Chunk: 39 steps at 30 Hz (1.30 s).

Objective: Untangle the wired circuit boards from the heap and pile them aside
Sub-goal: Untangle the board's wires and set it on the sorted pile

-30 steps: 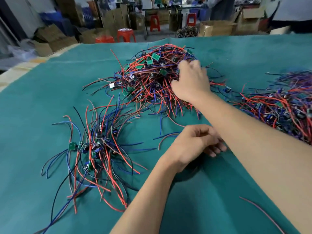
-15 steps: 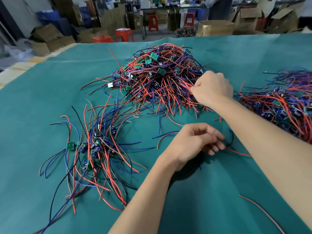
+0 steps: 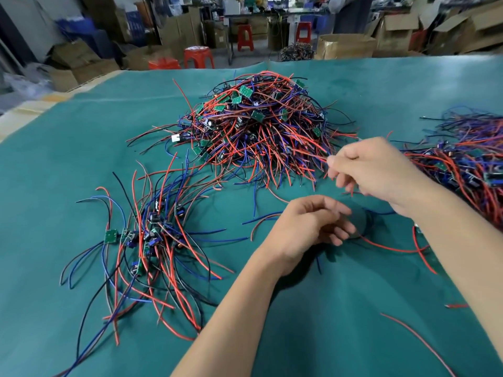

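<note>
Though a fair spread of freed boards already lies in the sorted pile (image 3: 147, 240) at my left, the main heap (image 3: 261, 126) in the middle of the green mat (image 3: 54, 159) is tall and dense, so I judge the job to be well short of half done. A second tangle (image 3: 468, 170) sits at the right edge of the view; whether it is waiting to be sorted or counts as finished I cannot tell. A few loose wires lie on the mat near me, one red wire (image 3: 416, 338) on its own at the lower right.

My right hand (image 3: 373, 170) is lifted just beside the near right skirt of the heap, wrist bent, fingers curled inward, with thumb and forefinger pinching thin red strands (image 3: 313, 156) that run back into the tangle. Whatever board hangs on those strands is hidden in the heap, so I cannot say which one I have. My left hand (image 3: 310, 224) hovers lower and closer to me, between the heap and my body, palm turned partly up, fingers loosely curled. A dark wire loop (image 3: 367, 224) and a red lead (image 3: 392, 247) lie right by its fingertips, yet I cannot tell whether it grips them or merely hangs over them. Both forearms reach in from the lower right.
</note>
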Available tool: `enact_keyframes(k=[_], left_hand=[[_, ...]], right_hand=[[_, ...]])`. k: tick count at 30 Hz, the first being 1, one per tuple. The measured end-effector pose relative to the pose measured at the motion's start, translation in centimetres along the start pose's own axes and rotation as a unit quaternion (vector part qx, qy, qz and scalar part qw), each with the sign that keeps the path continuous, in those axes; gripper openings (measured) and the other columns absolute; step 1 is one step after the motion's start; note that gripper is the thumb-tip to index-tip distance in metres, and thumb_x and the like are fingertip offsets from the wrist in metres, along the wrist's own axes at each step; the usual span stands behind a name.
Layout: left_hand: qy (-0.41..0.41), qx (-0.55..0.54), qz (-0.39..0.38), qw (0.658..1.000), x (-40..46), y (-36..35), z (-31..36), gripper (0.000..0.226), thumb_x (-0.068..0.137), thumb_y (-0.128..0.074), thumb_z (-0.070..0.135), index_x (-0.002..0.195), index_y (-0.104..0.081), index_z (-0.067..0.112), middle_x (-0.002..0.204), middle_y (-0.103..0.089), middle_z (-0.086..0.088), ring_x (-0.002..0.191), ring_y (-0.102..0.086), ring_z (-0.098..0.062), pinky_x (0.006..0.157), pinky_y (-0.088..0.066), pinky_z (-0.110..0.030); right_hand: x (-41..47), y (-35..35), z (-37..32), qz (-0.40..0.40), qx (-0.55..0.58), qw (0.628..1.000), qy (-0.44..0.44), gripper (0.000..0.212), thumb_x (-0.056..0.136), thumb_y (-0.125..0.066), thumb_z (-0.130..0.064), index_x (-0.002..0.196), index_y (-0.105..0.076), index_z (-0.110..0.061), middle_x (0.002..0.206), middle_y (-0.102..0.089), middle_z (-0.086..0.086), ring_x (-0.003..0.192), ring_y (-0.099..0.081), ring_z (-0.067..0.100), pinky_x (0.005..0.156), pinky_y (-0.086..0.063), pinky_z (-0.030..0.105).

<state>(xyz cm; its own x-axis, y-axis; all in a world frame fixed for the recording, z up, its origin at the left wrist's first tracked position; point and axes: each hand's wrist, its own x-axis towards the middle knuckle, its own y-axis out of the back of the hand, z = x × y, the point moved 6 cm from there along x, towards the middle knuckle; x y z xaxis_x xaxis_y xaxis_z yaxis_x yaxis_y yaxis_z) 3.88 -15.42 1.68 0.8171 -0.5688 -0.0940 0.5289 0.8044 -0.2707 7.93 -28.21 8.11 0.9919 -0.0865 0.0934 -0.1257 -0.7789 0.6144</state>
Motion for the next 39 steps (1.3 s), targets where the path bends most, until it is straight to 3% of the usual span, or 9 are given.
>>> enact_keyframes(k=[2,6,11,15,17,20,26,30,39], left_hand=[[0.017,-0.077,0.05,0.996,0.2,0.6,0.0,0.028,0.107,-0.034,0.019,0.103,-0.057,0.003,0.078,-0.068,-0.018,0.055,-0.062,-0.016,0.054,-0.052,-0.02],[0.02,-0.19,0.104,0.976,0.4,1.7,-0.1,0.05,0.106,-0.029,0.045,0.115,-0.052,0.001,0.077,-0.073,-0.015,0.058,-0.068,-0.019,0.055,-0.056,-0.025],[0.018,-0.141,0.114,0.983,0.1,1.5,0.1,0.036,0.105,-0.042,0.033,0.102,-0.059,0.002,0.078,-0.073,-0.012,0.061,-0.067,-0.017,0.06,-0.056,-0.023],[0.007,-0.089,0.086,0.992,-0.2,1.0,0.2,0.023,0.102,-0.051,0.021,0.091,-0.061,0.003,0.07,-0.067,-0.008,0.056,-0.059,-0.013,0.057,-0.051,-0.019],[-0.001,-0.073,0.067,0.995,-0.2,0.8,0.3,0.019,0.101,-0.052,0.015,0.088,-0.06,0.005,0.066,-0.064,-0.005,0.052,-0.056,-0.01,0.054,-0.048,-0.018],[-0.016,-0.069,0.058,0.996,-0.2,0.8,0.4,0.018,0.1,-0.051,0.012,0.086,-0.061,0.006,0.064,-0.06,-0.004,0.05,-0.052,-0.009,0.051,-0.045,-0.017],[-0.028,-0.044,0.036,0.998,-0.3,0.8,0.7,0.025,0.099,-0.054,0.014,0.075,-0.062,0.017,0.062,-0.054,-0.002,0.053,-0.047,-0.012,0.055,-0.04,-0.021],[-0.033,-0.002,0.007,0.999,-0.5,0.1,0.7,0.026,0.097,-0.055,0.012,0.073,-0.062,0.017,0.063,-0.055,-0.004,0.052,-0.048,-0.013,0.054,-0.039,-0.022],[-0.025,0.008,0.006,1.0,-0.6,0.0,0.5,0.008,0.096,-0.055,0.006,0.095,-0.061,0.011,0.077,-0.065,-0.01,0.065,-0.06,-0.018,0.062,-0.049,-0.024]], right_hand=[[-2.1,0.3,0.6,-0.021,0.083,0.996,-0.017,0.038,0.1,-0.062,-0.02,0.063,-0.069,-0.013,0.053,-0.063,0.002,0.046,-0.053,0.009,0.038,-0.034,0.017],[-6.3,0.0,-0.2,-0.095,0.155,0.983,0.013,0.027,0.088,-0.071,-0.021,0.061,-0.071,-0.014,0.052,-0.06,0.008,0.046,-0.051,0.012,0.04,-0.031,0.016],[-9.0,-3.3,-0.5,-0.267,0.151,0.952,0.018,0.028,0.067,-0.071,-0.039,0.058,-0.071,-0.012,0.056,-0.063,0.017,0.047,-0.058,0.016,0.044,-0.029,0.023],[-10.2,-6.0,-0.1,-0.361,0.19,0.913,0.013,0.019,0.076,-0.069,-0.021,0.062,-0.071,-0.009,0.059,-0.068,0.006,0.049,-0.062,0.013,0.044,-0.033,0.016],[-10.5,-6.1,-0.1,-0.381,0.206,0.901,0.017,0.02,0.08,-0.07,-0.026,0.068,-0.075,-0.011,0.064,-0.072,0.006,0.051,-0.061,0.013,0.042,-0.032,0.018],[-9.9,-5.3,0.0,-0.331,0.228,0.915,0.02,0.031,0.084,-0.07,-0.042,0.077,-0.08,-0.012,0.071,-0.075,0.012,0.051,-0.061,0.014,0.038,-0.032,0.018],[-7.2,-1.8,2.7,-0.02,0.284,0.957,-0.058,0.03,0.074,-0.082,-0.048,0.073,-0.078,-0.018,0.07,-0.069,0.011,0.053,-0.053,0.02,0.038,-0.028,0.023],[-7.3,-1.9,2.4,-0.012,0.345,0.937,-0.048,0.026,0.079,-0.068,-0.043,0.075,-0.079,-0.019,0.071,-0.068,0.009,0.054,-0.057,0.017,0.039,-0.035,0.023],[-7.0,-1.5,2.8,-0.018,0.386,0.922,-0.03,0.036,0.054,-0.082,-0.025,0.082,-0.073,-0.004,0.072,-0.063,0.011,0.062,-0.058,0.016,0.048,-0.039,0.023]])
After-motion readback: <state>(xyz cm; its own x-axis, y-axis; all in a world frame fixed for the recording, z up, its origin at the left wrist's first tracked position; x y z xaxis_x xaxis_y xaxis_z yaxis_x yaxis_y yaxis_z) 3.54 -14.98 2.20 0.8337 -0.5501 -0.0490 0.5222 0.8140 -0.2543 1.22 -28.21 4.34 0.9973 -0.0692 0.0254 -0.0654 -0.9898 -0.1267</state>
